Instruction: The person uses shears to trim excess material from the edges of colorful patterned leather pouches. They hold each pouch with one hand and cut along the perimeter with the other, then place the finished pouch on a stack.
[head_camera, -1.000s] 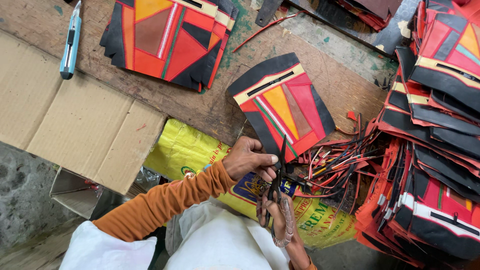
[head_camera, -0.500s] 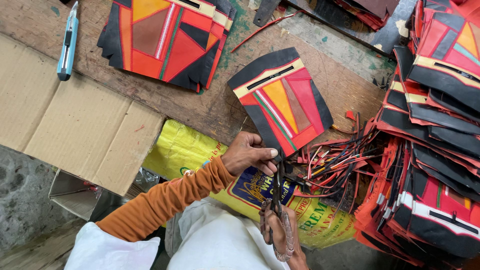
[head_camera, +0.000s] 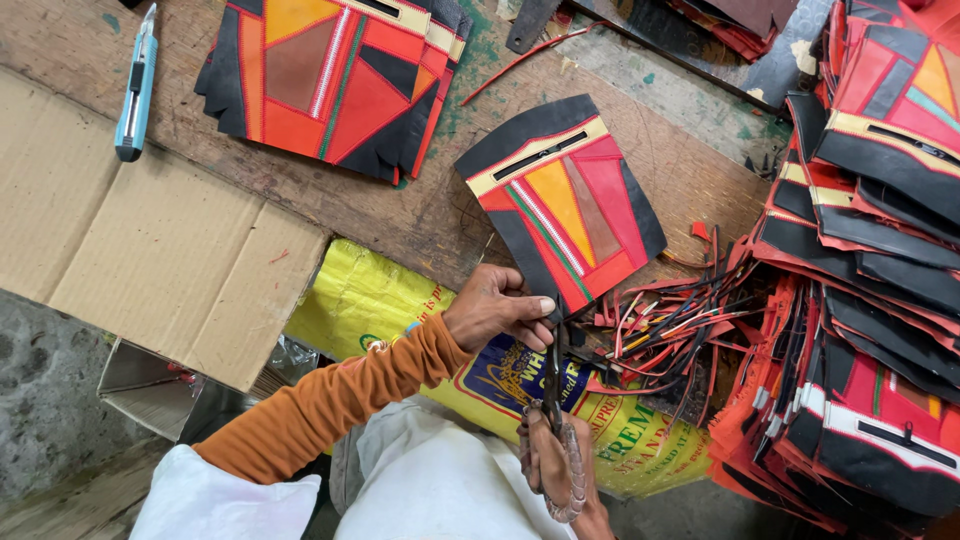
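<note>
While the patchwork panel (head_camera: 562, 205) of black, red, orange and cream pieces lay flat on the worn wooden bench (head_camera: 420, 215), its lower corner hung past the bench edge, which put that corner within reach of the blades. The left hand (head_camera: 497, 308) pinched this corner between thumb and fingertips, fingers clenched on the material, apparently to keep the edge taut and steady. Just below, the right hand (head_camera: 553, 465) was wrapped around the loops of a pair of scissors (head_camera: 553, 385), fingers closed on the handles, blades pointing up towards the held corner; whether they were biting into the edge I could not tell. A tangle of thin red, black and orange offcuts (head_camera: 665, 320) lay just right of the panel, close to the cutting spot. Further right, a thick stack of similar panels (head_camera: 860, 300) was heaped. Another panel (head_camera: 335, 75) rested at the top, well apart, with a blue utility knife (head_camera: 135, 85) near flattened cardboard (head_camera: 130, 250). A yellow printed sack (head_camera: 380, 300) covered the lap, likely catching scraps.
</note>
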